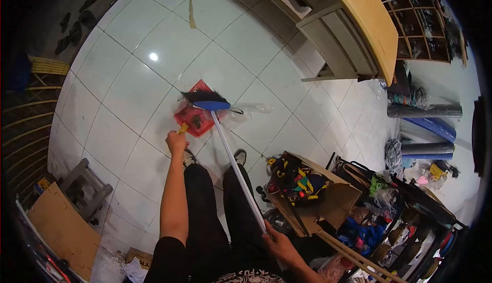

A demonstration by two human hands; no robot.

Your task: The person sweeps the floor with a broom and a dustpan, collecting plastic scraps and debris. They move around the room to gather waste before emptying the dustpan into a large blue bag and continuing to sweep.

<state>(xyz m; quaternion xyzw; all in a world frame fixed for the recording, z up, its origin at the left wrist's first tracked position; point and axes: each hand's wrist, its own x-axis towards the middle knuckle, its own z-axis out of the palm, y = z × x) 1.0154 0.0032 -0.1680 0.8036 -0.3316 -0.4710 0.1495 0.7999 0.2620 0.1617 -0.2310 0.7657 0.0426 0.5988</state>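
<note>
A red dustpan (pixel 185 116) lies on the tiled floor in front of my feet, with dark debris in it. My left hand (pixel 177 142) is closed on its yellow handle (pixel 183 128). Low in the view, my right hand (pixel 279 246) is wrapped round the pale pole (pixel 236 171) of a broom. The broom's blue head (pixel 212 105) and black bristles (pixel 197 96) are over the dustpan. Clear plastic (pixel 256 108) lies on the floor right of the broom head.
A desk (pixel 366 21) stands at the upper right. An open cardboard box (pixel 335 201) of tools and cluttered shelves are at the lower right. A grey stool (pixel 87 188) and cardboard sheet (pixel 64 229) are at the lower left, below a folding gate (pixel 31 124).
</note>
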